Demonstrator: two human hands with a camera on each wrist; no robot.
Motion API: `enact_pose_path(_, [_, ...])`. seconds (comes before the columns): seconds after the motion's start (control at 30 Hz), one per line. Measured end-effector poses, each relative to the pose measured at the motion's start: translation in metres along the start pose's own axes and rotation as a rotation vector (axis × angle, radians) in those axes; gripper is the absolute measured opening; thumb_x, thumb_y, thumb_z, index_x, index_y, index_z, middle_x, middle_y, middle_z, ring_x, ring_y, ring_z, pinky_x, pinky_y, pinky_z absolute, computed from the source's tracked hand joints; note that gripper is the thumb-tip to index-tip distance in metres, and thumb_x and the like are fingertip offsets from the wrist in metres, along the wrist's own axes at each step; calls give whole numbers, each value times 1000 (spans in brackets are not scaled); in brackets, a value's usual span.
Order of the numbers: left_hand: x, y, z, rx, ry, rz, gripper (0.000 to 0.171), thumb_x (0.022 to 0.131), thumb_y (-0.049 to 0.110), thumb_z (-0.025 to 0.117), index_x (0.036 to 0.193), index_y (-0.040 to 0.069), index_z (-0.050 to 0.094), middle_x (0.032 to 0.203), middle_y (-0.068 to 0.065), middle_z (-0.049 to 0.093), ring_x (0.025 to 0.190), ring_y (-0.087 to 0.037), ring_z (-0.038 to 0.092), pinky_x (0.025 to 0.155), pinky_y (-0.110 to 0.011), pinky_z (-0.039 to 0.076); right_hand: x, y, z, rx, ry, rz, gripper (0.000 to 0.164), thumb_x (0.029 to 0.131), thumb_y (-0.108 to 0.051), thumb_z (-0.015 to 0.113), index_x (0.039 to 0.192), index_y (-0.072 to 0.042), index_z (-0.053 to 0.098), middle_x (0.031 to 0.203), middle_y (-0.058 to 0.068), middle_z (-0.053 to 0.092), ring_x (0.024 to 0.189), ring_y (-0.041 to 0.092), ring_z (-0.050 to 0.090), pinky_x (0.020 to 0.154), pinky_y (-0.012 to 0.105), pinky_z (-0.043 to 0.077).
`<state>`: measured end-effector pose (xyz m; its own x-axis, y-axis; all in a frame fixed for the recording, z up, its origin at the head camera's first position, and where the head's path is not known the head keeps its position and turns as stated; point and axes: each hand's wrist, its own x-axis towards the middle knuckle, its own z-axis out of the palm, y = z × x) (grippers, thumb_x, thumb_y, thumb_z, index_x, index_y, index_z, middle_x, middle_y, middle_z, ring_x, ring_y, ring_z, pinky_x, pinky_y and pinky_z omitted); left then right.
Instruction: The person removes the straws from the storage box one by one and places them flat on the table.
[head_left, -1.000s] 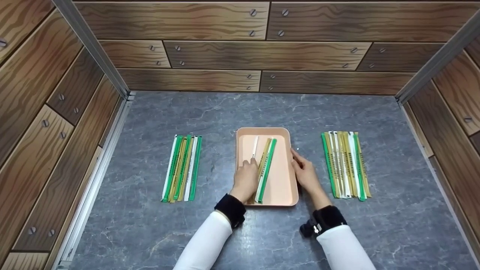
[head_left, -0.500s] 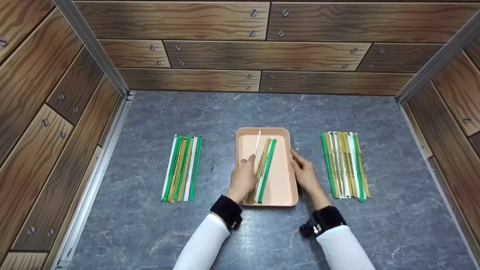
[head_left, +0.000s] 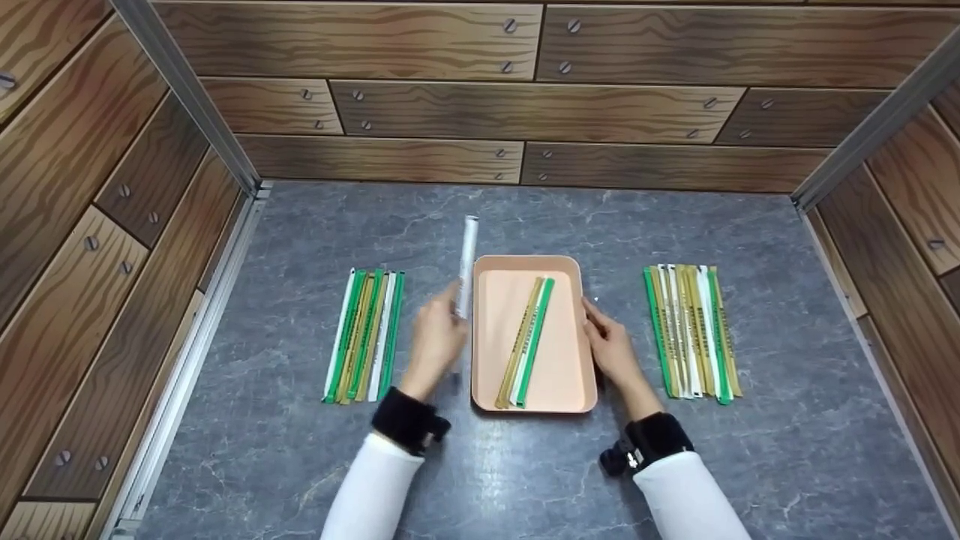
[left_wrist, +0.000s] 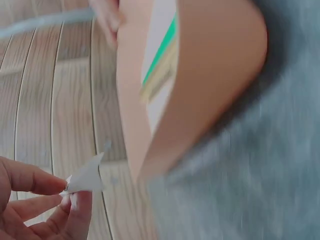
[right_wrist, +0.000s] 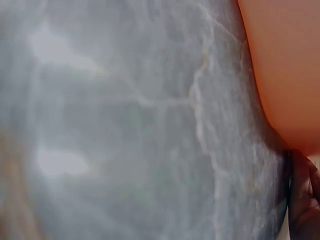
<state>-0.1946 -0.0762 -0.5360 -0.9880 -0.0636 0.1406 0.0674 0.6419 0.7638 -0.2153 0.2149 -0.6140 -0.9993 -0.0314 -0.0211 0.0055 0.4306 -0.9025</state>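
Observation:
My left hand [head_left: 437,334] pinches a white wrapped straw [head_left: 466,264] just left of the tray, the straw pointing up and away. In the left wrist view, the thumb and fingers hold the white straw's end [left_wrist: 86,179]. The peach-coloured tray [head_left: 566,360] holds a few straws side by side at a slant: a gold straw [head_left: 520,341], a white one partly covered, and a green straw [head_left: 537,337]. At the tray's right side, my right hand [head_left: 613,352] grips the rim, thumb at the edge and fingers along the outer wall. The right wrist view shows fingers [right_wrist: 301,195] at the tray's corner.
A row of green, gold and white straws [head_left: 365,337] lies on the dark marbled tabletop [head_left: 525,480] at the left. Another such row [head_left: 694,330] lies at the right. Wood-patterned panels [head_left: 420,111] with metal corner posts enclose the back and sides.
My left hand has lifted the white straw from the tray's left part and carried it left past the rim. The right hand and tray have stayed in place.

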Motion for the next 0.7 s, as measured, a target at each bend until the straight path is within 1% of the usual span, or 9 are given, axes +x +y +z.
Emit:
enact_pose_path(0.07, [2, -10, -14, -20, 31, -29, 65, 76, -16, 60, 138, 1, 54, 94, -16, 68, 73, -25, 63, 63, -31, 54, 0, 1, 0, 0, 1, 3, 45, 103, -12, 49, 147, -10, 45, 146, 17, 44, 130, 31, 47, 100, 43, 44])
enact_pose_path(0.13, [3, -21, -26, -24, 57, -64, 63, 77, -16, 58, 138, 1, 54, 95, -16, 68, 73, -25, 62, 62, -33, 55, -1, 2, -1, 3, -3, 5, 45, 103, -11, 49, 148, -10, 44, 147, 17, 44, 130, 32, 47, 100, 44, 44])
enact_pose_path(0.23, [2, -40, -42, 35, 93, -118, 59, 78, -13, 55, 135, 2, 58, 91, -13, 68, 72, -25, 61, 61, -37, 53, -1, 3, 0, 8, -9, 9, 45, 103, -11, 49, 148, -10, 43, 147, 17, 44, 131, 32, 46, 100, 44, 44])
enact_pose_path(0.3, [1, -52, -52, 68, 102, -162, 58, 79, -11, 53, 135, 3, 59, 88, -12, 67, 69, -26, 59, 58, -39, 49, -1, 4, -1, 8, -13, 7, 45, 103, -11, 49, 148, -10, 43, 147, 17, 44, 131, 32, 45, 101, 44, 43])
enact_pose_path(0.33, [1, -58, -56, 95, 110, -180, 56, 80, -10, 53, 134, 3, 60, 88, -12, 67, 70, -26, 59, 58, -40, 48, -1, 4, 0, 8, -10, 7, 45, 103, -11, 49, 148, -10, 44, 147, 17, 44, 131, 32, 45, 101, 44, 43])
enact_pose_path(0.43, [-2, -75, -69, 123, 100, -258, 52, 85, -6, 52, 135, 4, 58, 90, -13, 67, 70, -27, 59, 56, -40, 45, 0, 2, -1, 2, -1, 9, 45, 103, -12, 50, 148, -11, 45, 147, 16, 45, 130, 31, 46, 100, 44, 44])
enact_pose_path(0.57, [-6, -94, -84, 166, 55, -368, 48, 91, -3, 47, 138, 4, 56, 103, -20, 68, 66, -28, 59, 50, -36, 40, 0, 1, 0, 3, 6, 1, 45, 103, -11, 50, 147, -10, 45, 145, 16, 47, 127, 30, 50, 98, 42, 45])
enact_pose_path(0.63, [-7, -101, -89, 188, 39, -395, 47, 93, -3, 42, 137, 4, 57, 111, -23, 67, 71, -32, 62, 51, -37, 42, 1, 1, 1, 7, 6, -9, 45, 103, -10, 50, 147, -9, 45, 145, 16, 47, 126, 30, 50, 97, 41, 45])
enact_pose_path(0.7, [-9, -108, -93, 206, 34, -417, 48, 93, -4, 39, 136, 4, 58, 117, -25, 65, 80, -37, 64, 54, -41, 45, 1, 2, 1, 16, 7, -19, 45, 102, -9, 50, 147, -8, 45, 144, 17, 47, 126, 30, 51, 98, 42, 45])
